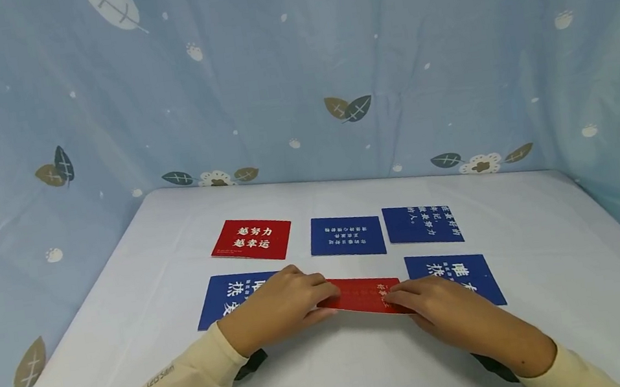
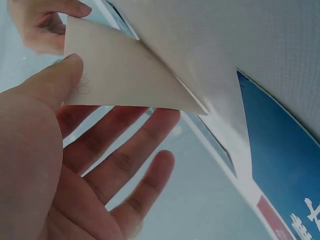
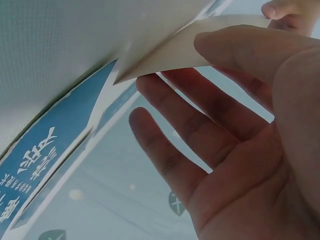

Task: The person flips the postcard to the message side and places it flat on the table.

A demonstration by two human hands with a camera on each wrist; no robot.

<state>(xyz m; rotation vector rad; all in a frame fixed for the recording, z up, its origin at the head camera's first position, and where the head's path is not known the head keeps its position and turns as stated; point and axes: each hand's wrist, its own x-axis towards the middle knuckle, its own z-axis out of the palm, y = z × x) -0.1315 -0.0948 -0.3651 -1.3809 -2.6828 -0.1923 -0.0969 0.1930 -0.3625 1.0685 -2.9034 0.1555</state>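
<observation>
Both hands hold one red card [image 1: 358, 294] with pale lettering, in the front row between two blue cards. My left hand [image 1: 280, 305] pinches its left end, thumb beneath and fingers over the red face. At the other end, my right hand [image 1: 448, 306] grips the card the same way. In the left wrist view the card's pale underside [image 2: 107, 62] shows, with the left thumb [image 2: 47, 82] against it. The right wrist view has the right thumb [image 3: 240, 47] on that same pale side, the near edge tipped up from the table.
Behind lie a red card [image 1: 253, 240] and two blue cards, one in the middle [image 1: 347, 236] and one at right [image 1: 423, 224]. A blue card [image 1: 224, 297] lies partly under the left arm, another [image 1: 462, 275] beyond the right hand. A patterned curtain [image 1: 281, 60] borders the white table [image 1: 334, 373].
</observation>
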